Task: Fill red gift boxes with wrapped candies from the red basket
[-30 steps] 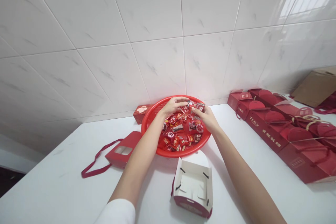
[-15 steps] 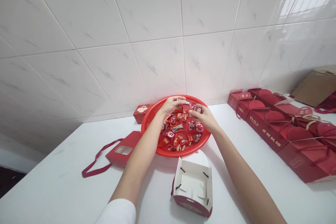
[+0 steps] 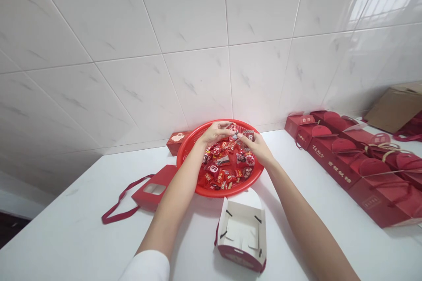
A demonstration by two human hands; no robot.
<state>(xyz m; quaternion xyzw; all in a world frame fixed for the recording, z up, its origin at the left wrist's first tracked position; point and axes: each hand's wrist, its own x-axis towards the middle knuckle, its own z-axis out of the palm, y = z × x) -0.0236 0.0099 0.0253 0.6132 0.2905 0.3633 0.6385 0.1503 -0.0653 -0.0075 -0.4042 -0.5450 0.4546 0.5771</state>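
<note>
A red plastic basket (image 3: pixel 227 191) holds many wrapped candies (image 3: pixel 224 160), mostly red. Over its back part, my left hand (image 3: pixel 216 133) has its fingers closed on a small wrapped candy (image 3: pixel 232 131). My right hand (image 3: pixel 255 144) is close beside it, thumb and fingertips at the same candy, with a dark red packet (image 3: pixel 249 134) held against its fingers. In front of the basket sits an open box (image 3: pixel 242 232), white inside and dark red outside, with nothing in it.
A red box with a ribbon handle (image 3: pixel 153 189) lies left of the basket, partly behind my left forearm. A small red box (image 3: pixel 176 142) stands behind it. Rows of red gift boxes (image 3: pixel 343 167) and a cardboard box (image 3: pixel 394 107) are on the right. A tiled wall rises behind.
My right hand's fingertips have moved left to meet my left hand's. The candy between them now shows more clearly. The view has shifted slightly.
</note>
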